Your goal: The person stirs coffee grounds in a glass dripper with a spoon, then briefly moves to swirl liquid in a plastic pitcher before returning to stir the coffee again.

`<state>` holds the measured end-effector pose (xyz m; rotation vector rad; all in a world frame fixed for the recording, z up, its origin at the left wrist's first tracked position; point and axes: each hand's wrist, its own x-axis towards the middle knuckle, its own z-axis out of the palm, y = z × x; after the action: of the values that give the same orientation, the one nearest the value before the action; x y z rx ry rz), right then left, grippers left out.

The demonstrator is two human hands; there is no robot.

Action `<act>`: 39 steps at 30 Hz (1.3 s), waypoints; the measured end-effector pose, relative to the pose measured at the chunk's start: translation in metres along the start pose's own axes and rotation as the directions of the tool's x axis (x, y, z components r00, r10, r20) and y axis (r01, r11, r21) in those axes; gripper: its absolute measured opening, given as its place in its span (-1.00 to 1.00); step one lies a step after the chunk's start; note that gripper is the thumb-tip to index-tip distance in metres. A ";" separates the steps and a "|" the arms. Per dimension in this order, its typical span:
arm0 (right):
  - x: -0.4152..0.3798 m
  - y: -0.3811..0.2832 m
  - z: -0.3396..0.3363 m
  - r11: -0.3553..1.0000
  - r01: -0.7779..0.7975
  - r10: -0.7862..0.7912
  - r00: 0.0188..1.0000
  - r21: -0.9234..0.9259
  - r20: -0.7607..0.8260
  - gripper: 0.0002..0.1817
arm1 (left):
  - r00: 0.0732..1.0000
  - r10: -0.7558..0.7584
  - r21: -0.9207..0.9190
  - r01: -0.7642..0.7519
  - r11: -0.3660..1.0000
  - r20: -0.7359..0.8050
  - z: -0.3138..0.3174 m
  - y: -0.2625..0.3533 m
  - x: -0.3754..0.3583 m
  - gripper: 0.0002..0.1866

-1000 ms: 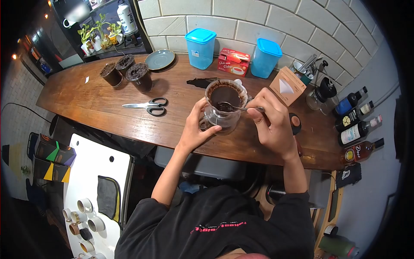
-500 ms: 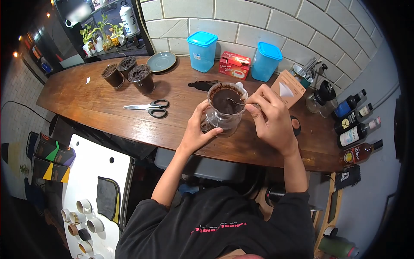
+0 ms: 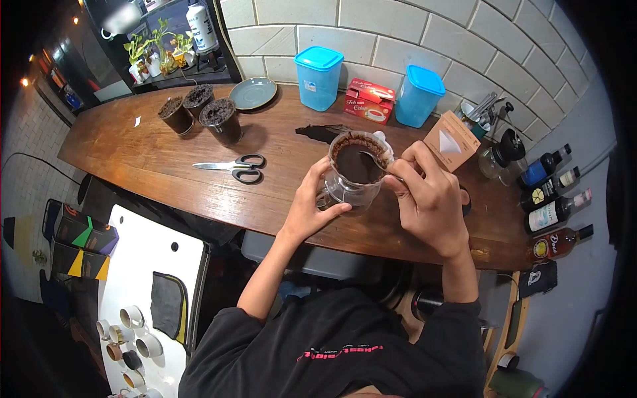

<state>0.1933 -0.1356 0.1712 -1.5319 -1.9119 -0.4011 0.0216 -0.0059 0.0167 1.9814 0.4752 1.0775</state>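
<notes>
A clear coffee dripper (image 3: pixel 337 174) sits on a glass coffee server (image 3: pixel 358 196) near the front edge of the wooden counter. Dark wet coffee (image 3: pixel 353 164) fills the dripper, and brown grounds cling round its inner wall. My left hand (image 3: pixel 308 211) is wrapped round the near left side of the server, thumb in front. With its fingers pinched, my right hand (image 3: pixel 432 202) grips a metal spoon (image 3: pixel 373 158) whose bowl end dips into the coffee; most of its handle is hidden by the fingers.
Scissors (image 3: pixel 233 167) lie left on the counter (image 3: pixel 159 152), near several glasses of dark grounds (image 3: pixel 221 123) and a grey plate (image 3: pixel 253 94). Blue-lidded containers (image 3: pixel 318 79), a red tea box (image 3: pixel 369 101) and a brown filter box (image 3: pixel 452 140) stand behind. Bottles (image 3: pixel 554 213) line the right.
The camera view has shifted slightly. The spoon has moved to the right side of the dripper, and my right hand has turned a little with it. My left hand keeps its hold.
</notes>
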 end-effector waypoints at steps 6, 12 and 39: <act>0.000 -0.001 0.006 0.991 -0.059 0.047 0.994 0.121 0.096 -0.85 | 1.000 -0.006 -0.029 0.007 1.000 0.025 0.000 -0.003 0.001 -0.05; -0.001 0.000 0.008 0.961 -0.145 0.109 0.981 0.235 0.160 -0.88 | 0.999 0.016 -0.050 -0.013 0.999 0.052 -0.001 -0.002 0.002 -0.05; -0.027 0.013 0.043 0.161 -0.425 0.707 0.679 0.891 0.196 -0.73 | 0.998 0.005 -0.105 0.002 0.995 0.066 0.000 -0.003 0.002 -0.05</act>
<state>0.1958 -0.1268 0.1195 -1.1606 -0.8080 0.6956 0.0229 -0.0025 0.0158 1.9188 0.3749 1.0137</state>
